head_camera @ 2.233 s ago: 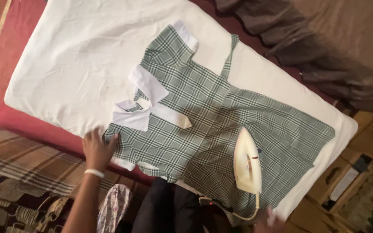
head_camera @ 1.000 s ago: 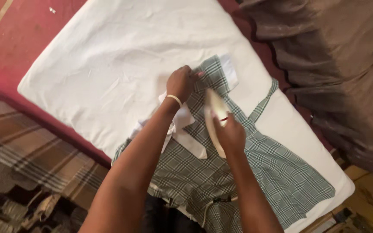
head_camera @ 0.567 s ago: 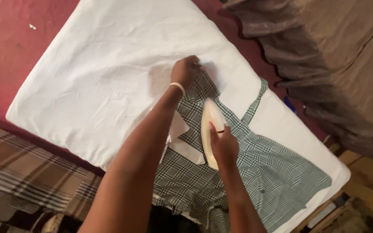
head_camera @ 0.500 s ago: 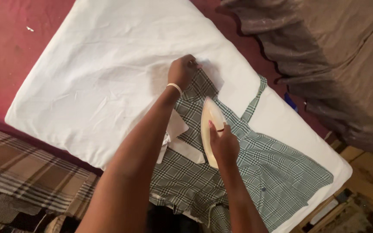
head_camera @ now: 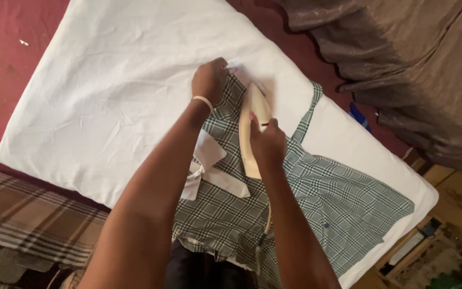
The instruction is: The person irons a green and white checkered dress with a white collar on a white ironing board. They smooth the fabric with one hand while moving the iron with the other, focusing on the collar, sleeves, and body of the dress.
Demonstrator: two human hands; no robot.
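So the cream-coloured iron (head_camera: 252, 128), gripped by its handle in the right hand (head_camera: 267, 143), has slid further up the sleeve since half a second ago, and its nose is now almost at the white cuff at the far end. The left hand (head_camera: 208, 80) is bunched up and pinching that cuff edge, holding the sleeve taut just left of the iron's tip like it was a moment back. The green plaid dress (head_camera: 306, 192) lies flat on the white sheet (head_camera: 113, 80) covering the pad, skirt trailing to the near right, white collar (head_camera: 204, 160) folded beside the left forearm, so I'd guess this sleeve pass is nearly done.
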